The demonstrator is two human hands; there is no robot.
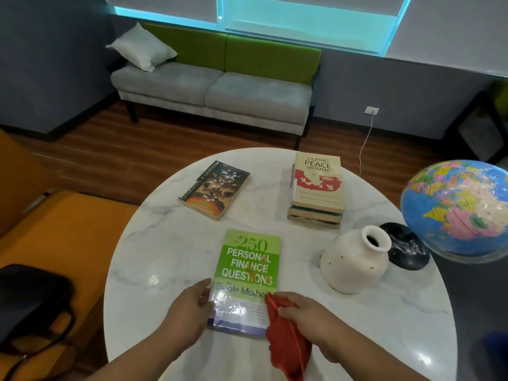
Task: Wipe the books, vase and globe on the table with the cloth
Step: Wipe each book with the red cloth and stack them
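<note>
Red cloth (286,342), soft and bunched, hangs from the right hand (305,312), which grips it in a closed fist at the near right corner of the green book (247,279). The left hand (189,306) lies against that book's left edge with its fingers loosely extended, steadying it rather than wrapping it, as far as I can tell. The book lies flat near the front of the bench (154,243), a round white marble top with grey veins and a polished shine.

The likeliest trouble is sliding. The cover is glossy, perhaps wrapped in plastic, and the marble is slick, so a firm stroke could push the book away unless the left hand braces it. The trailing end of the cloth could also drag along.

The vase (354,261) stands just right of the book. It is matt white, squat and round-bellied with a narrow flared neck, and a wide sweep of the right arm could knock it toward the black dish (406,246) close behind it. The globe (456,207), a smooth blue sphere, stands at the right rim of the bench, where a careless push might tip it off.

Farther back lie a dark paperback (215,189) with worn corners and a stack of books (317,191), its cream-and-red top cover matt.
</note>
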